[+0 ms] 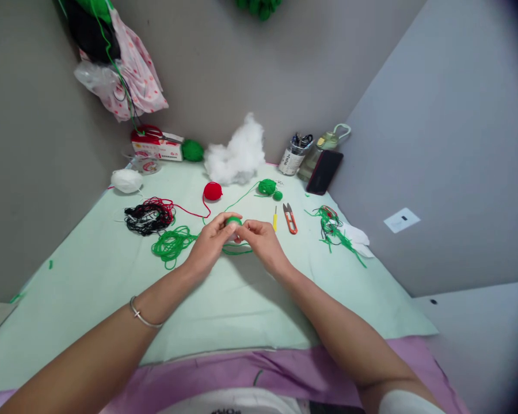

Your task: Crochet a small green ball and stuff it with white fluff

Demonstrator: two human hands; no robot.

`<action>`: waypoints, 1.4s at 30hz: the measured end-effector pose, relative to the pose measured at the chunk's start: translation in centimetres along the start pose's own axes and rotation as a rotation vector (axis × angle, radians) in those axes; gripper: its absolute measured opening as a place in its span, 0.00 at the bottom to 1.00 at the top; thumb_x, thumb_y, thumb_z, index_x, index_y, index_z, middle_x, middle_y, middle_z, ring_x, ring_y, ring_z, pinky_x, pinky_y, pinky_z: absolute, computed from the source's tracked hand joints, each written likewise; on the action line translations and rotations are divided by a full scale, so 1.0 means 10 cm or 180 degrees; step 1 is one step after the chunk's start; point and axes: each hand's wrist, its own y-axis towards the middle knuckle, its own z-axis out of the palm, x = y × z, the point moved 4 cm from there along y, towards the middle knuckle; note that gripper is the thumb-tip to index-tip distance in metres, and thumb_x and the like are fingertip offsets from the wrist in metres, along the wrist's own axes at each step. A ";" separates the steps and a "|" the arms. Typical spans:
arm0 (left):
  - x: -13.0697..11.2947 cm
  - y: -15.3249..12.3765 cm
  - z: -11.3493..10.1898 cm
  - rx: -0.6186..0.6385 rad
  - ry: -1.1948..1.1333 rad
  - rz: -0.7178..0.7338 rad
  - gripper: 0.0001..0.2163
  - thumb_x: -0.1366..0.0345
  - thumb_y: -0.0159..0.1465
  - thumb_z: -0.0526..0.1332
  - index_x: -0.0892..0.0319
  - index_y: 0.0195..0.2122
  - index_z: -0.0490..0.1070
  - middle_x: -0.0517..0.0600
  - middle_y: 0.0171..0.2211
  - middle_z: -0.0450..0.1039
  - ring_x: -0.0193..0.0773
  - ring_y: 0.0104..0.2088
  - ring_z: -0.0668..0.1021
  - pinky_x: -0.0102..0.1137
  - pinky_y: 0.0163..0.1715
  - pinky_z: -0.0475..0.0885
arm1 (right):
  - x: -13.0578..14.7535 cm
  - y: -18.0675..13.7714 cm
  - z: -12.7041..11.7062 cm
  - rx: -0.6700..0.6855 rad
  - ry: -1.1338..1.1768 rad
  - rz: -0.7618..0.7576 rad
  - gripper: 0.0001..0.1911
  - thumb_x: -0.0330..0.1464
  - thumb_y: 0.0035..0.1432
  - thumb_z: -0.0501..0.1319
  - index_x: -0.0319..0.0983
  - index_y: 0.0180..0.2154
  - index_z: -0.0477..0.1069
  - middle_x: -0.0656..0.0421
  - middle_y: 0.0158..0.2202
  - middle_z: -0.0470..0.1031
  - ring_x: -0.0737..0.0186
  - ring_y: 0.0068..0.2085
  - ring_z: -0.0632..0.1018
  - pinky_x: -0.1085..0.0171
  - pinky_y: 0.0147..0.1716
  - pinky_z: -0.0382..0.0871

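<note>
Over the middle of the table, my left hand (214, 237) is closed around a small round green yarn piece (233, 221). Something pale shows just under its green top. My right hand (259, 238) pinches at the near right side of the piece; what lies between those fingertips is hidden. Green yarn runs from near my hands to a green yarn ball (267, 187). A loose bundle of green yarn (172, 244) lies left of my left hand. Right of my hands are a yellow-handled tool (275, 219) with a thin metal tip and orange thread snips (290, 219).
A red yarn ball (213, 191), white stuffing (237, 154) and a black yarn tangle (144, 217) lie beyond my hands. At the back right stand a pen cup (292, 160), a bottle (328, 140) and a leaning phone (324, 172). Green scraps (334, 227) lie right.
</note>
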 end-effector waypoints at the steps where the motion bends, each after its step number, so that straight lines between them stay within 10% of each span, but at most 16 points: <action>1: 0.00 0.00 -0.01 0.0000 0.0010 -0.0010 0.14 0.57 0.61 0.69 0.58 0.45 0.76 0.46 0.32 0.75 0.37 0.33 0.77 0.32 0.39 0.73 | 0.00 -0.01 0.00 0.0010 -0.0074 -0.0012 0.19 0.45 0.60 0.60 0.40 0.23 0.67 0.61 0.23 0.73 0.65 0.26 0.69 0.65 0.30 0.61; 13: 0.22 0.12 -0.10 -0.0266 0.0168 -0.0280 0.11 0.57 0.71 0.63 0.61 0.42 0.75 0.46 0.33 0.75 0.33 0.27 0.75 0.31 0.28 0.74 | 0.20 -0.22 0.13 0.0153 -0.1102 -0.0654 0.10 0.32 0.66 0.59 0.43 0.32 0.74 0.59 0.30 0.77 0.60 0.31 0.74 0.61 0.37 0.62; 18: 0.16 0.13 -0.09 -0.0185 -0.0051 -0.0341 0.07 0.61 0.66 0.66 0.59 0.39 0.77 0.47 0.34 0.77 0.35 0.33 0.77 0.32 0.36 0.74 | 0.30 -0.14 -0.08 0.0017 -0.0210 -0.1047 0.13 0.35 0.62 0.64 0.42 0.25 0.71 0.55 0.42 0.78 0.55 0.46 0.77 0.57 0.48 0.68; 23: 0.10 0.11 -0.12 -0.0359 -0.0196 -0.0375 0.07 0.64 0.56 0.67 0.57 0.36 0.78 0.45 0.27 0.73 0.35 0.27 0.70 0.30 0.29 0.66 | 0.22 -0.10 -0.09 0.0213 0.0755 -0.0414 0.10 0.38 0.60 0.64 0.43 0.32 0.64 0.59 0.40 0.77 0.67 0.26 0.72 0.62 0.29 0.66; 30: 0.11 0.07 -0.07 -0.0516 -0.0369 -0.0337 0.10 0.68 0.53 0.67 0.57 0.37 0.77 0.44 0.29 0.74 0.34 0.29 0.71 0.30 0.31 0.65 | 0.06 -0.05 -0.07 0.0195 -0.1102 -0.0435 0.10 0.39 0.62 0.62 0.43 0.30 0.67 0.65 0.26 0.70 0.65 0.28 0.66 0.63 0.32 0.58; 36: 0.18 0.05 -0.02 -0.0403 -0.0508 -0.0413 0.08 0.69 0.56 0.67 0.58 0.38 0.79 0.43 0.25 0.70 0.33 0.27 0.69 0.28 0.31 0.66 | 0.04 -0.01 -0.07 -0.0023 -0.1054 -0.0351 0.11 0.36 0.59 0.62 0.42 0.26 0.66 0.65 0.22 0.65 0.65 0.27 0.63 0.63 0.31 0.54; 42: 0.10 0.03 -0.02 -0.0038 -0.0735 -0.0425 0.11 0.63 0.60 0.67 0.59 0.43 0.82 0.51 0.43 0.80 0.39 0.41 0.78 0.33 0.45 0.76 | -0.01 0.09 -0.18 -0.0232 -0.0671 -0.0176 0.18 0.43 0.56 0.61 0.42 0.21 0.61 0.66 0.20 0.60 0.67 0.26 0.60 0.64 0.27 0.53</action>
